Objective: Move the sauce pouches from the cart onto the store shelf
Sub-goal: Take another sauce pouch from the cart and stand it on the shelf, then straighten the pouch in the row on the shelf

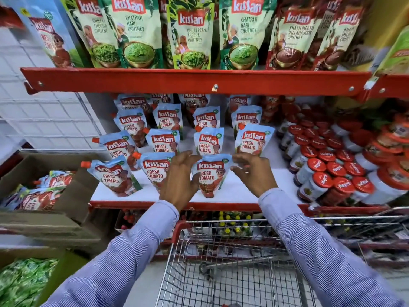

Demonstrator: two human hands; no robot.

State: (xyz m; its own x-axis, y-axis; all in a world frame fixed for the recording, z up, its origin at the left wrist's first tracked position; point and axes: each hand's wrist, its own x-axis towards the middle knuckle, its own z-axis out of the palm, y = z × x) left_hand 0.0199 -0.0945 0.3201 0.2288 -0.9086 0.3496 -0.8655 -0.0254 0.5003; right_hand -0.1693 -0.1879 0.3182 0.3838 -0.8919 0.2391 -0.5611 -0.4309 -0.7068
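A light-blue tomato sauce pouch (211, 176) stands upright in the front row of the white shelf (243, 189). My left hand (179, 176) grips its left edge, fingers over the top and thumb lower down. The top right corner is pinched by my right hand (254, 171). Several matching pouches (162, 141) stand in rows behind and to the left. Below my arms is the wire cart (221, 273); the part of its basket in view holds no pouches.
An open cardboard box (73, 196) on the left holds more tomato pouches. Red-lidded jars (332, 173) crowd the shelf's right side. The red upper shelf (199, 79) carries chutney pouches (190, 34). A box of green packets (22, 280) sits bottom left.
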